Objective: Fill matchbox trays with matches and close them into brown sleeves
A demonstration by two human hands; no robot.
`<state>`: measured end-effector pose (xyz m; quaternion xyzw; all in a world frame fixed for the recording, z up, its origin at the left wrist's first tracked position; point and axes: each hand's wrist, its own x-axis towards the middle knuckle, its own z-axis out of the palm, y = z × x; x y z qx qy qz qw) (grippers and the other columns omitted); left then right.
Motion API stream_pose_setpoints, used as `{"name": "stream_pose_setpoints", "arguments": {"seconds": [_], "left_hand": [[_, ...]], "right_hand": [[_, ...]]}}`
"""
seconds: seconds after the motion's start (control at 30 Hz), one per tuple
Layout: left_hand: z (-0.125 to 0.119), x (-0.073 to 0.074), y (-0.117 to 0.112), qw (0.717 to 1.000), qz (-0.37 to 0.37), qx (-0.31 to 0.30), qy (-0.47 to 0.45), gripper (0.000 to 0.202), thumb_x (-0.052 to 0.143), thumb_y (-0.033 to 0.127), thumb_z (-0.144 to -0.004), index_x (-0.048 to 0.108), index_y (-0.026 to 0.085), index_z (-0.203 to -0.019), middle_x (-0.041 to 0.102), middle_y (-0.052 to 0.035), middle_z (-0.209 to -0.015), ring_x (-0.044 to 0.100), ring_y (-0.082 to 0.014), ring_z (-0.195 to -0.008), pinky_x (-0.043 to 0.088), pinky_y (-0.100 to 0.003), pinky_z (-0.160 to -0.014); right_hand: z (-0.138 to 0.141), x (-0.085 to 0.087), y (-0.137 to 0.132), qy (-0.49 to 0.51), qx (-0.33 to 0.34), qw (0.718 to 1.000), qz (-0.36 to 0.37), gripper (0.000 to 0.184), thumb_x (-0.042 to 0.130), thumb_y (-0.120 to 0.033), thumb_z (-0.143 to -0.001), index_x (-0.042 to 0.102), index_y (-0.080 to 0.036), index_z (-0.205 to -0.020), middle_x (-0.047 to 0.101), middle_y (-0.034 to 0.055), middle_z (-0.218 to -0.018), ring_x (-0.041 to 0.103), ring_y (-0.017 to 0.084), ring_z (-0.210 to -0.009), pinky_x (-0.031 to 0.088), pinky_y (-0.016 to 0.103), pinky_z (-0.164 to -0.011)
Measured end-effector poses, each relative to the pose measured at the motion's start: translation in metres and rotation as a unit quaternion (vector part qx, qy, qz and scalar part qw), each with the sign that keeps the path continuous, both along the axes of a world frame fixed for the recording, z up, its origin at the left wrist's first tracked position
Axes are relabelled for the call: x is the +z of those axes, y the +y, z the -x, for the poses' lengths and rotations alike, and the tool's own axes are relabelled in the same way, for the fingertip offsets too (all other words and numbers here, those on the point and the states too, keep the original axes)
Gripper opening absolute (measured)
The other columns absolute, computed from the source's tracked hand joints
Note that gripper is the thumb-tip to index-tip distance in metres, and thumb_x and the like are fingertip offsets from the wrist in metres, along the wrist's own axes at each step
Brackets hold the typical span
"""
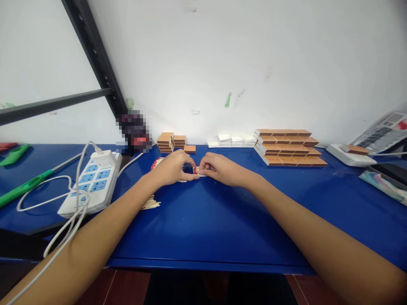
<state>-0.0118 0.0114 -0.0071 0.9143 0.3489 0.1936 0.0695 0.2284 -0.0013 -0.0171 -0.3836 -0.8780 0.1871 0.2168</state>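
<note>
Both my hands meet at the middle of the blue table (206, 220). My left hand (173, 167) is closed, its fingers pinched over a small bunch of red-tipped matches (196, 170). My right hand (219, 168) is closed too, gripping the same bunch from the other side, where a bit of white, perhaps a matchbox tray, shows beneath. Loose matches (151, 204) lie under my left forearm, and more red-tipped matches (156, 162) lie behind my left hand.
A large stack of brown matchboxes (288, 147) stands at the back right, white inner trays (229, 141) at the back centre, a small brown stack (173, 142) to their left. A white power strip (92, 182) with cables lies left. Green tools (22, 186) lie far left.
</note>
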Motion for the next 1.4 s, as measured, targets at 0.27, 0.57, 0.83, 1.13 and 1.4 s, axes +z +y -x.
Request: {"name": "stream_pose_setpoints", "arguments": {"seconds": [0.27,0.57,0.83,1.13,1.4], "left_hand": [[0.0002,0.0,-0.0009,1.0,0.003,0.004,0.001,0.026,0.087,0.045,-0.085,0.082,0.022,-0.096,0.072,-0.0034,-0.085,0.062,-0.0233,-0.09,0.043,-0.034,-0.082],[-0.0014,0.0021,-0.0016,1.0,0.0,-0.001,0.007,0.026,0.087,0.044,-0.086,0.082,0.021,-0.098,0.072,-0.0035,-0.085,0.062,-0.0232,-0.089,0.044,-0.034,-0.082],[-0.0003,-0.0002,0.0006,1.0,-0.005,-0.003,0.011,0.028,0.085,0.047,-0.087,0.081,0.021,-0.097,0.073,-0.0038,-0.087,0.06,-0.0223,-0.086,0.042,-0.034,-0.079],[-0.0002,-0.0006,0.0017,1.0,-0.006,-0.005,0.015,0.027,0.085,0.046,-0.087,0.081,0.021,-0.096,0.073,-0.0034,-0.086,0.06,-0.0226,-0.087,0.041,-0.033,-0.08],[0.0002,-0.0015,0.0027,1.0,-0.003,-0.005,0.011,0.028,0.085,0.047,-0.087,0.081,0.021,-0.096,0.074,-0.0042,-0.089,0.06,-0.0232,-0.088,0.041,-0.034,-0.078]], "right_hand": [[-0.0022,-0.0005,-0.001,0.0,-0.001,1.0,0.004,0.017,0.06,-0.034,-0.102,0.069,-0.02,-0.103,0.062,0.007,-0.102,0.059,0.021,-0.093,0.045,0.032,-0.08],[-0.0017,-0.0002,-0.0006,-0.009,0.004,1.0,0.002,0.014,0.058,-0.027,-0.102,0.069,-0.019,-0.099,0.063,0.0065,-0.098,0.058,0.019,-0.088,0.043,0.031,-0.078],[-0.0033,0.0015,0.0002,-0.019,0.019,0.999,-0.018,0.02,0.054,-0.021,-0.102,0.073,-0.02,-0.105,0.062,0.0068,-0.096,0.057,0.02,-0.088,0.042,0.031,-0.079],[-0.003,0.0002,-0.0006,-0.007,0.004,1.0,-0.022,0.021,0.057,-0.013,-0.092,0.075,-0.019,-0.101,0.06,0.0047,-0.09,0.055,0.018,-0.081,0.041,0.03,-0.075],[-0.0035,0.0025,-0.002,-0.005,0.017,0.999,-0.028,0.03,0.052,-0.013,-0.095,0.079,-0.023,-0.105,0.058,0.0052,-0.093,0.055,0.018,-0.081,0.041,0.031,-0.076]]}}
